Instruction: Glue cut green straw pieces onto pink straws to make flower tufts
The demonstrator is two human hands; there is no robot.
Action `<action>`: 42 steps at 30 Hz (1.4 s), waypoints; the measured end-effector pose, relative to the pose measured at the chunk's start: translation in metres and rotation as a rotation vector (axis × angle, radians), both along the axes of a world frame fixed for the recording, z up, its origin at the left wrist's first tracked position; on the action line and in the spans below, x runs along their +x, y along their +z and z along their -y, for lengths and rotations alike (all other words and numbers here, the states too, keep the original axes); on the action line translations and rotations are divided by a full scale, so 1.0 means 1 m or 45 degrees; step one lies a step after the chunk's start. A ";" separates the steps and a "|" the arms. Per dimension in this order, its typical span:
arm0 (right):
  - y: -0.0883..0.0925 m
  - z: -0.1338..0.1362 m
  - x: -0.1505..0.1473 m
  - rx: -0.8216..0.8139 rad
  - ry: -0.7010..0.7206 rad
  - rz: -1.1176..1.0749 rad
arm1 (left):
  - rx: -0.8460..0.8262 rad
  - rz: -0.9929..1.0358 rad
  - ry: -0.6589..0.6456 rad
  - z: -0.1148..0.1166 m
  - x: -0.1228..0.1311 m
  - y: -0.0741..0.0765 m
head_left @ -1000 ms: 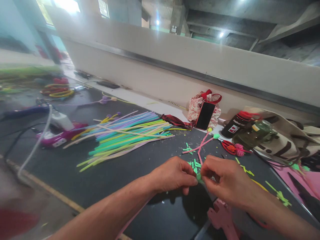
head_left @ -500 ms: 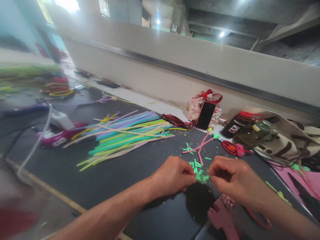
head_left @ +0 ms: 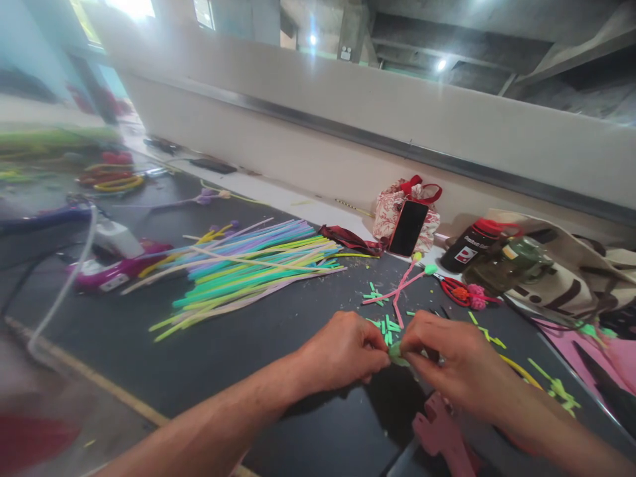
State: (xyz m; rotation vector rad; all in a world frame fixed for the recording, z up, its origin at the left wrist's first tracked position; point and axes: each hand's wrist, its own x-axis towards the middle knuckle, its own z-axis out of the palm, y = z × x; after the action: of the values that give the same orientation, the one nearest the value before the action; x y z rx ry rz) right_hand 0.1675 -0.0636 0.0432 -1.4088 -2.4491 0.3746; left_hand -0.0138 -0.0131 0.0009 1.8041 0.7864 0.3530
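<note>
My left hand (head_left: 355,348) is closed in a pinch on a small light-green fuzzy piece (head_left: 396,353), which looks like pipe cleaner. Directly opposite, my right hand (head_left: 447,351) pinches the same piece from its other side, so the fingertips are close together and partly hide it. Just behind them lie several short cut green pieces (head_left: 386,326) on the dark table (head_left: 278,331). Farther back are pink fuzzy stems (head_left: 397,293) with a green tip and a yellow tip. Below my right hand is a pink flat-sided object (head_left: 442,434), its kind unclear.
Long pastel pipe cleaners (head_left: 253,271) lie in a pile at left, by a purple device (head_left: 124,268) with a cord. A phone (head_left: 408,227) leans on a patterned bag (head_left: 386,211). Red-handled scissors (head_left: 453,291), a black bottle (head_left: 467,246) and yellow-green scraps (head_left: 559,387) lie right.
My right hand has moved left, closer to my left hand. The green piece between them now shows less and is more covered by fingers. The left hand has barely moved.
</note>
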 end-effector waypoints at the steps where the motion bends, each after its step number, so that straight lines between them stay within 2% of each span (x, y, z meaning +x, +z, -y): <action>1: 0.000 0.000 0.000 0.015 0.007 0.000 | -0.007 0.000 0.000 0.000 0.000 0.000; 14: -0.003 -0.003 0.000 0.092 0.063 0.206 | -0.001 -0.001 0.008 -0.001 0.001 -0.002; 23: 0.004 -0.008 -0.001 0.000 0.080 0.340 | -0.013 0.007 0.036 -0.001 0.001 -0.002; 33: 0.007 -0.008 -0.004 -0.073 0.042 0.340 | -0.077 0.018 -0.003 -0.004 0.001 -0.010; 42: 0.007 -0.014 -0.005 -0.070 0.042 0.346 | -0.200 0.055 -0.004 -0.009 0.001 -0.011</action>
State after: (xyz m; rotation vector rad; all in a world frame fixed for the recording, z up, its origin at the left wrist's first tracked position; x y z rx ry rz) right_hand 0.1625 -0.0500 0.0502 -1.5319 -2.6985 0.2745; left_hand -0.0129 -0.0042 -0.0097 1.6458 0.7603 0.3181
